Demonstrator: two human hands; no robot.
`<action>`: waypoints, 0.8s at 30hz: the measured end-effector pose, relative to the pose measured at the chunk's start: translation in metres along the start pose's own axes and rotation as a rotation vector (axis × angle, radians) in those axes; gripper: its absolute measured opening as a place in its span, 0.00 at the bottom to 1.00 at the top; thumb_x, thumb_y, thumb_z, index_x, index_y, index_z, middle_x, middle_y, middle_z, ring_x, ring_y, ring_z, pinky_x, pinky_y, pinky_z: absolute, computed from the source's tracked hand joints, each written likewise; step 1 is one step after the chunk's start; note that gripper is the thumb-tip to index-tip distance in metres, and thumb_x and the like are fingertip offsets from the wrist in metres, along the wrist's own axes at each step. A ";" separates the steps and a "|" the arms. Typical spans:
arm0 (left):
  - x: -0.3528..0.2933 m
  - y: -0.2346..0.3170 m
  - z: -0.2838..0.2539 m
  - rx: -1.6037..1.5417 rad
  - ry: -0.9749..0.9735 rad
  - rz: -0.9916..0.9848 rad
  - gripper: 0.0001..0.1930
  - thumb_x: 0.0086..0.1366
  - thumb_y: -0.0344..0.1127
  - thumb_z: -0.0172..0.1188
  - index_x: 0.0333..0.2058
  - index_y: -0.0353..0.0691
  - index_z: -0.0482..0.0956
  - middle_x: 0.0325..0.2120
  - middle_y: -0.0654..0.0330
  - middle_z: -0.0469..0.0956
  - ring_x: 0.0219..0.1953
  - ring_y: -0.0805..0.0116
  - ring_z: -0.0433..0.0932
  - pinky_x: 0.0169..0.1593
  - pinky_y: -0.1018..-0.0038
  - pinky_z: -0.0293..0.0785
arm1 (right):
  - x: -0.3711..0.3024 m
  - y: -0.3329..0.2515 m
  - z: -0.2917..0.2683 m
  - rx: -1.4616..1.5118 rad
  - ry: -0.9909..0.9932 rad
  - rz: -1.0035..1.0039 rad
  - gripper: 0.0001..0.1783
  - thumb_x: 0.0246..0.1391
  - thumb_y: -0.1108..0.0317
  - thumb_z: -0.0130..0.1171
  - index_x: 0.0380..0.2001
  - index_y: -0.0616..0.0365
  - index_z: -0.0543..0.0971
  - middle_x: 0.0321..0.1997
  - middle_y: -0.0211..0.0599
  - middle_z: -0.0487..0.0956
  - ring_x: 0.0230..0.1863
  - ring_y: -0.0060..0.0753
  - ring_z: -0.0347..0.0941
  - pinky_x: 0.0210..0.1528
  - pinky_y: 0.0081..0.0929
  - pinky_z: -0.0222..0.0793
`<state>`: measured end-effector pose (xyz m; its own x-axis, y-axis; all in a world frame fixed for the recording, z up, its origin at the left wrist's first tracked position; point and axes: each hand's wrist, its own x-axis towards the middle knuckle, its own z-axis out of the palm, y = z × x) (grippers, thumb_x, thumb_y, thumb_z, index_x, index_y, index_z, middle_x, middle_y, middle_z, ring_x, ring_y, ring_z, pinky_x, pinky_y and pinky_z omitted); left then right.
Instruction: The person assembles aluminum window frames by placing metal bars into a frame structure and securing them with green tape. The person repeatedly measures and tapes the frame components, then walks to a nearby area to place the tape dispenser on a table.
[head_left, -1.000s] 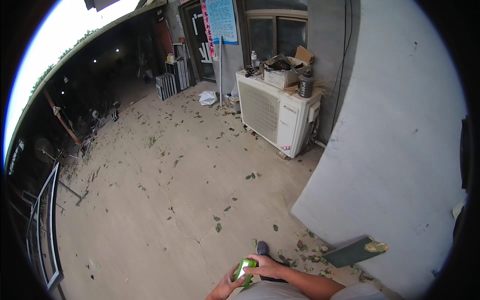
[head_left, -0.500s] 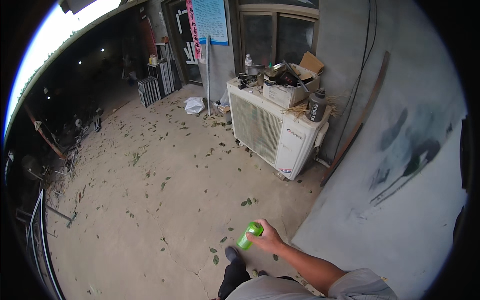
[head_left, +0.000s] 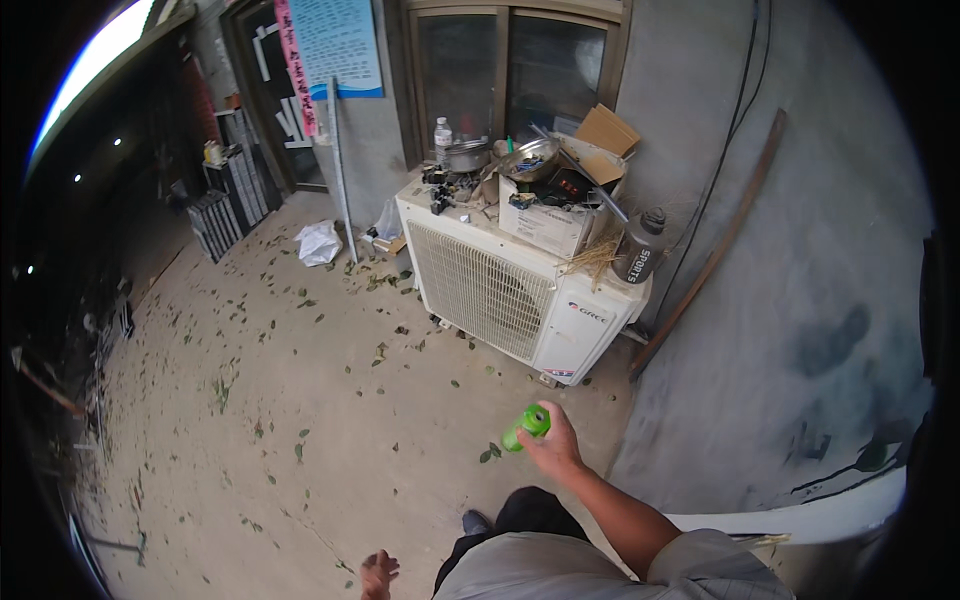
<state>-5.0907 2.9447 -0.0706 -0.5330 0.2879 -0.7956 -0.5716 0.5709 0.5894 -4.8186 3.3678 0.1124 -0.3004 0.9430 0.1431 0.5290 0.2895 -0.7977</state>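
My right hand (head_left: 556, 440) is wrapped round a bright green drink can (head_left: 527, 427), held tilted in front of me above the concrete floor. Low in the view, my left hand (head_left: 378, 573) hangs beside my body with nothing in it, its fingers loosely apart. Ahead of the can stands a white air conditioner outdoor unit (head_left: 485, 285). On top of it are an open cardboard box (head_left: 545, 225) of odds and ends, a metal bowl (head_left: 530, 157), a dark grey sports bottle (head_left: 640, 245) and a clear plastic bottle (head_left: 442, 138).
Fallen leaves dot the concrete floor (head_left: 310, 400). A grey wall (head_left: 770, 330) runs along the right, with a long wooden strip (head_left: 715, 250) leaning there. Farther left are a white plastic bag (head_left: 318, 243), a leaning metal bar (head_left: 342, 170) and stacked frames (head_left: 215, 225) near a door.
I have come closer to the outdoor unit. My right hand has moved forward with the can still in it. My left hand has come into view at the lower edge.
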 end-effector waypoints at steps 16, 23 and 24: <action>0.080 0.169 0.046 0.164 0.006 -0.118 0.24 0.72 0.54 0.62 0.51 0.38 0.78 0.40 0.55 0.85 0.41 0.57 0.84 0.46 0.59 0.81 | 0.368 -0.068 0.144 -0.123 0.137 -0.219 0.37 0.51 0.68 0.74 0.63 0.60 0.71 0.55 0.53 0.76 0.56 0.60 0.72 0.59 0.51 0.71; 0.114 0.295 0.068 0.141 0.059 -0.079 0.22 0.71 0.50 0.62 0.48 0.34 0.80 0.35 0.56 0.86 0.36 0.61 0.84 0.41 0.63 0.81 | 0.503 -0.088 0.175 -0.197 0.237 -0.213 0.37 0.53 0.67 0.72 0.65 0.59 0.69 0.55 0.55 0.76 0.57 0.61 0.71 0.59 0.51 0.71; 0.121 0.318 0.072 0.109 0.070 -0.070 0.22 0.71 0.50 0.61 0.48 0.33 0.80 0.34 0.57 0.86 0.35 0.62 0.84 0.41 0.63 0.81 | 0.516 -0.090 0.178 -0.230 0.241 -0.201 0.37 0.53 0.67 0.72 0.64 0.61 0.69 0.54 0.55 0.76 0.55 0.61 0.72 0.58 0.51 0.71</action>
<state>-5.2918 3.2169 0.0107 -0.5387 0.1926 -0.8202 -0.5394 0.6691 0.5113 -5.1627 3.7995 0.1534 -0.2353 0.8672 0.4388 0.6510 0.4759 -0.5914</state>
